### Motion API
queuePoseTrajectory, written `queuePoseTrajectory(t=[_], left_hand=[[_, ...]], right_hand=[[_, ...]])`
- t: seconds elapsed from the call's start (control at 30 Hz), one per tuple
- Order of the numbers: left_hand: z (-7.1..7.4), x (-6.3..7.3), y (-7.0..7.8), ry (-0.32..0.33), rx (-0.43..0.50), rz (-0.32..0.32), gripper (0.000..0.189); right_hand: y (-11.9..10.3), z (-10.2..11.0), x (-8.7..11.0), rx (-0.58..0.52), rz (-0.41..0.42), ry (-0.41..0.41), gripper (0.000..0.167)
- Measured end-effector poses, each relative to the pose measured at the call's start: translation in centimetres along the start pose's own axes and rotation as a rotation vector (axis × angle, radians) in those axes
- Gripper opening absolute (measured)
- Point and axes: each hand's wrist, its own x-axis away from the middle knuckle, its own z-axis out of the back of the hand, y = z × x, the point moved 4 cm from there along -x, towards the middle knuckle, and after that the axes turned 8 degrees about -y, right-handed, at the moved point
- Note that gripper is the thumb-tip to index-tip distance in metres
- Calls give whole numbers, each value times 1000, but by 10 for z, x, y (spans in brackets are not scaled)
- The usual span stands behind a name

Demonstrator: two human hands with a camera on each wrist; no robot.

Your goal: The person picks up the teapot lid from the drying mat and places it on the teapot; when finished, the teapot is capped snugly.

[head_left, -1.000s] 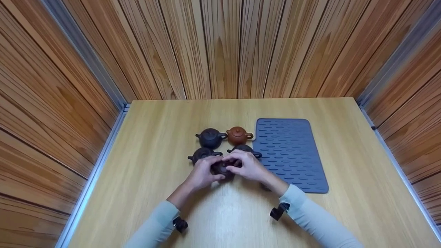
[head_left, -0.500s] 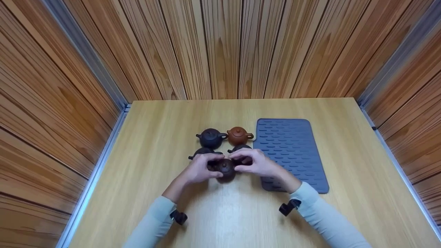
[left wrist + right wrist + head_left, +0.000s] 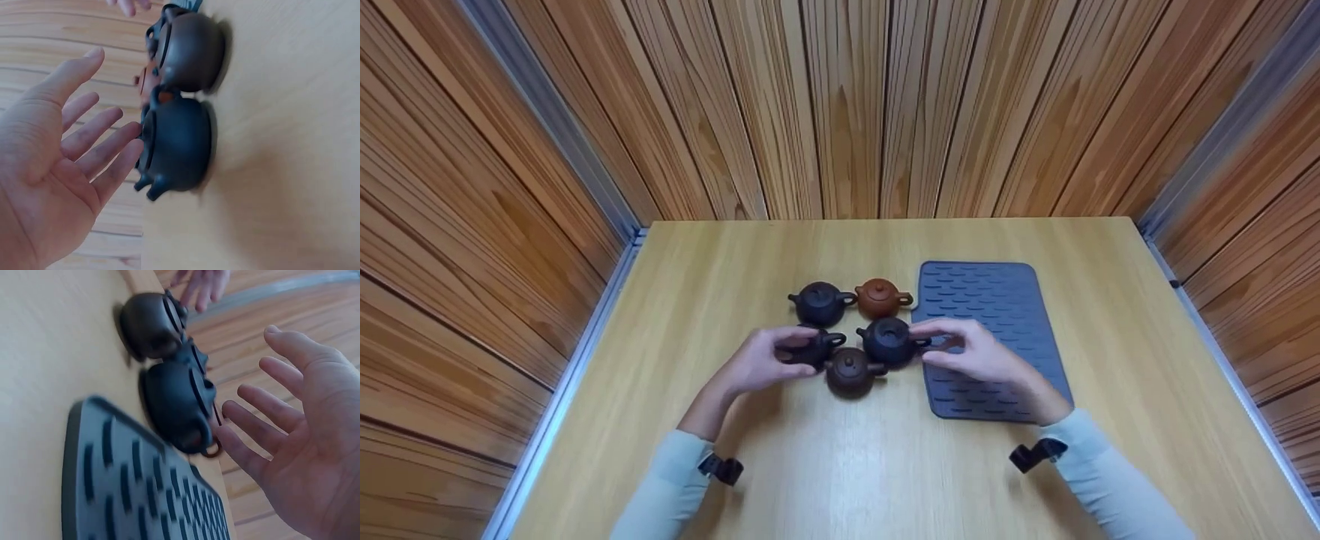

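Several small clay teapots stand close together on the table. A dark brown teapot (image 3: 850, 377) is at the front, its spout or handle pointing right. My left hand (image 3: 761, 360), fingers spread, hovers over a black teapot (image 3: 819, 350) at the left of the group and partly covers it. In the left wrist view that black teapot (image 3: 180, 143) sits past the fingertips, and the palm holds nothing. My right hand (image 3: 975, 351) is at the handle side of another black teapot (image 3: 887, 341), its fingers loosely extended. The right wrist view shows this teapot (image 3: 171, 396) apart from the thumb.
Behind stand a blue-black teapot (image 3: 819, 306) and an orange-brown teapot (image 3: 877, 300). A grey ridged mat (image 3: 997, 300) lies right of the group, under my right hand. Wood-panelled walls (image 3: 847, 112) border the table (image 3: 840, 480).
My hands have let go of the dark brown teapot and moved apart, the left leftward and the right rightward over the mat. That teapot now stands at the front, slightly nearer me.
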Motion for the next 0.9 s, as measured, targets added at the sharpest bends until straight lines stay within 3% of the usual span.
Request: queuePoseTrajectory(t=[0.2,0.53,0.7,0.9], left_hand=[[22,18,-8,35,37,13,60],[54,54,-34,57,-12,59,66],[68,72,-49,111,-16,71,64],[83,85,-54,181,-22,107,63]], right_hand=[[10,20,23,9,-43,53,44],[30,48,62,7,-108,148,45],[41,62,82,-9,-115,212,44],[44,82,99,-19,-153,265,44]])
